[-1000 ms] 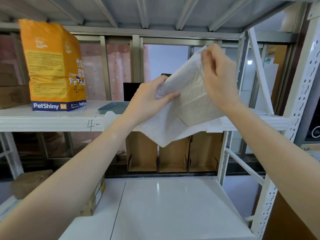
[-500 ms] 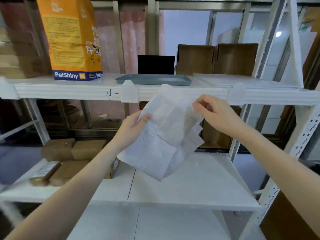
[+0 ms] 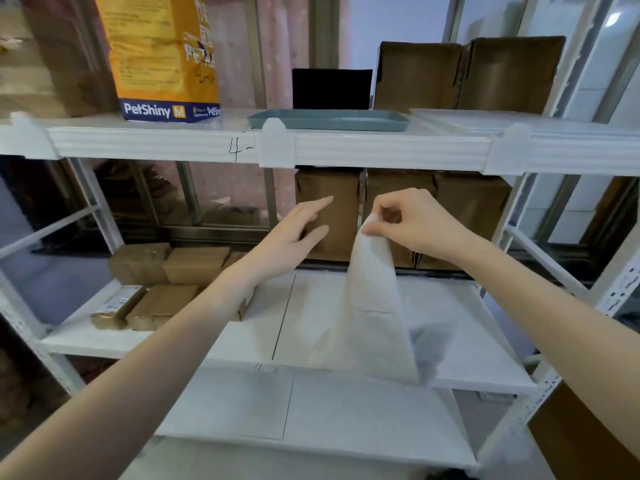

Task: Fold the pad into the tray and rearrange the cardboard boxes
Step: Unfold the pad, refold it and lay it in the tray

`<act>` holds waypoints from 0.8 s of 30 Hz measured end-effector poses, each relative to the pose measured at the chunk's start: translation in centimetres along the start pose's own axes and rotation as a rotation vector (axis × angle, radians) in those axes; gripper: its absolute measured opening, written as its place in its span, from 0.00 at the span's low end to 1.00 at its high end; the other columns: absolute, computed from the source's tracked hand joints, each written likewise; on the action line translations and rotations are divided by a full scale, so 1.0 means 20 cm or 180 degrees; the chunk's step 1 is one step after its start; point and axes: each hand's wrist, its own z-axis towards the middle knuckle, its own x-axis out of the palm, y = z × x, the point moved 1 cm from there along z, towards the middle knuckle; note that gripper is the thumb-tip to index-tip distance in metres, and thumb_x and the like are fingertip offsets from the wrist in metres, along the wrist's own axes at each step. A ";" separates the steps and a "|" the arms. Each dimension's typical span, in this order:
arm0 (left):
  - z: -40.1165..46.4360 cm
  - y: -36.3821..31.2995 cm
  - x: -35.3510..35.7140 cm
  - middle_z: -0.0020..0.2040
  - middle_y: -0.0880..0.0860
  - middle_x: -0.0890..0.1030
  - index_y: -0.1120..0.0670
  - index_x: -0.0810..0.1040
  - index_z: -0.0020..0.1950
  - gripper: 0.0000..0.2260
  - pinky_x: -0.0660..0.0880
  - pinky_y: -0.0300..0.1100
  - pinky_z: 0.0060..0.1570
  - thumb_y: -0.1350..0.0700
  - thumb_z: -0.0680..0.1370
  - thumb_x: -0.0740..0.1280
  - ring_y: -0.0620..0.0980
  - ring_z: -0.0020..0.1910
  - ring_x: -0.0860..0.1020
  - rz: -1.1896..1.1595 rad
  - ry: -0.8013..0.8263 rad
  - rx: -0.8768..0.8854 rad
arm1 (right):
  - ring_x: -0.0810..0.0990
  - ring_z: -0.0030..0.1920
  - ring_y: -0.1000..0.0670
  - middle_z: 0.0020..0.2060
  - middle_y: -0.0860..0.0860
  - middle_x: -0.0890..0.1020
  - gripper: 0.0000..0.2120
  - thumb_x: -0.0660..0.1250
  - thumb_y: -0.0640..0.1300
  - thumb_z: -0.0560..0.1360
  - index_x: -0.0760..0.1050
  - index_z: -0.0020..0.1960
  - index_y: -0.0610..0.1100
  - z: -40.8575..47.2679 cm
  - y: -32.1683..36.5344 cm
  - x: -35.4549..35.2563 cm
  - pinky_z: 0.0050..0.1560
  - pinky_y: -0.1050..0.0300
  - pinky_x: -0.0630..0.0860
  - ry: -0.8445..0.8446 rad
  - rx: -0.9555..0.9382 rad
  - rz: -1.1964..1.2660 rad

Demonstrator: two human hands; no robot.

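A white pad hangs down from my right hand, which pinches its top corner in front of the middle shelf. My left hand is off the pad, fingers spread, just left of it. The grey-blue tray lies on the upper shelf above both hands. Two open cardboard boxes stand upright on the upper shelf to the right of the tray. Three more cardboard boxes stand in a row at the back of the middle shelf, behind my hands.
An orange PetShiny bag stands on the upper shelf left of the tray, with a black box behind the tray. Several small brown parcels lie on the left of the middle shelf. White rack uprights frame the right side.
The pad has come down from in front of the upper shelf to the middle shelf. My left hand has let go of it, and the pad now dangles from my right hand alone.
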 end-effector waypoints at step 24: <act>0.16 -0.25 0.03 0.33 0.44 0.75 0.47 0.79 0.40 0.04 0.62 0.37 0.33 0.50 0.74 0.70 0.42 0.32 0.67 0.0450 0.0440 0.0418 | 0.71 0.38 0.59 0.39 0.55 0.76 0.15 0.71 0.50 0.72 0.78 0.58 0.53 -0.03 -0.12 -0.17 0.41 0.67 0.67 0.0477 -0.0343 0.0085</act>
